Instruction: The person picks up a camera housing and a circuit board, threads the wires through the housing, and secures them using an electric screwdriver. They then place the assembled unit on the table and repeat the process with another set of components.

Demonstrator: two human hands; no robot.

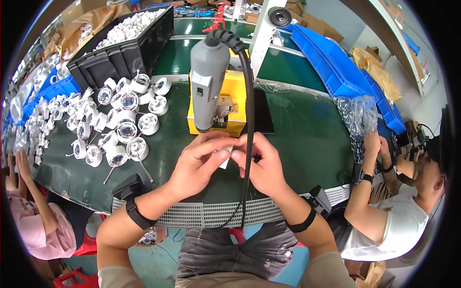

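My left hand point(200, 160) and my right hand point(264, 167) meet just in front of a yellow boxed machine point(235, 126). Between their closed fingertips is a small white piece point(224, 163), mostly hidden by the fingers, so its kind cannot be told. A thick black cable point(249, 105) hangs down across the fingers of my right hand. It comes from a grey handheld power tool point(208, 79), upright in front of the machine, its lower tip just above my left hand.
Many white round housings point(128, 130) with wires lie left. Behind them stands a black crate point(122, 55) full of white parts. Blue bins point(336, 72) line the right. Dotted strips point(180, 214) run along the table's near edge. One person works on each side.
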